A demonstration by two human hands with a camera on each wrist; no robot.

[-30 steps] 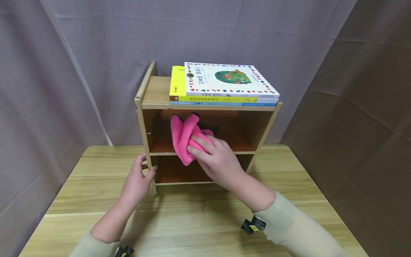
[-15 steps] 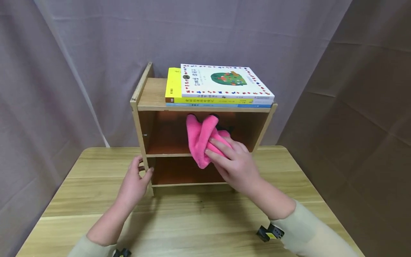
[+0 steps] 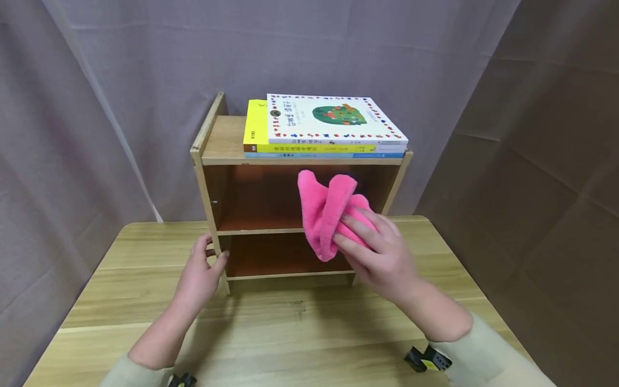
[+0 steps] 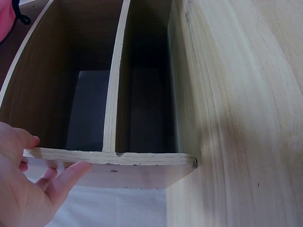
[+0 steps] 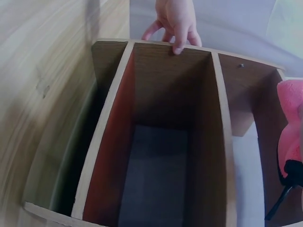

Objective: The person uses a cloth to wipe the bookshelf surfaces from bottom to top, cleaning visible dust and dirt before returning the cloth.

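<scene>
A small wooden bookshelf (image 3: 271, 160) stands on the table with open compartments facing me. My left hand (image 3: 197, 275) holds its left side panel at the front edge, the thumb and fingers on opposite faces, as the left wrist view also shows. My right hand (image 3: 384, 257) grips a bunched pink cloth (image 3: 321, 212) at the right part of the upper compartment's opening. Part of this cloth (image 5: 289, 127) enters the right wrist view at its right edge, with a black cord (image 5: 280, 201) hanging from it. The cloth hides the right end of the middle board.
Several books lie stacked on top of the shelf, a white picture book (image 3: 333, 118) uppermost and a yellow book (image 3: 255, 126) under it. The wooden table (image 3: 290, 344) extends in front. Grey curtains (image 3: 145, 64) hang behind and at the sides.
My right hand has moved right with the pink cloth, from the upper compartment's left half to its right part. The cloth also comes nearer to me. My left hand stays on the side panel.
</scene>
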